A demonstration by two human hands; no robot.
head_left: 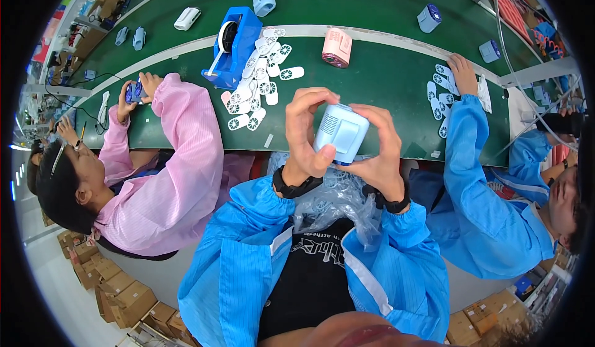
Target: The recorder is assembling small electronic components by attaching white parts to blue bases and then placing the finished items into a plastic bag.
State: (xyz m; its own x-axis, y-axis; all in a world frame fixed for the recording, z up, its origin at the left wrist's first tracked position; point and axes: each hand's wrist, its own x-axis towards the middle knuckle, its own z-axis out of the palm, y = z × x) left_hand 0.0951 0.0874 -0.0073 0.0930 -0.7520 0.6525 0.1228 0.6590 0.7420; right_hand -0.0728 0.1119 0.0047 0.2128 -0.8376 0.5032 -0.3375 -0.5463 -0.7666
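Observation:
Between my two hands is a small light-blue plastic device, boxy with rounded corners, with a slotted vent grille on one side and a dark blue lower end. My left hand is closed round its left side, thumb across the lower front. My right hand grips its right side, fingers bent over the top corner. Under my hands a clear plastic bag lies in my lap; pale parts show through it. Ahead of the device, a pink device of similar shape rests on the green bench.
A blue tape dispenser stands beside a pile of white cards. More cards lie near a co-worker's hand at right. At left, a co-worker in pink holds a dark blue device. Several devices stand along the far green surface.

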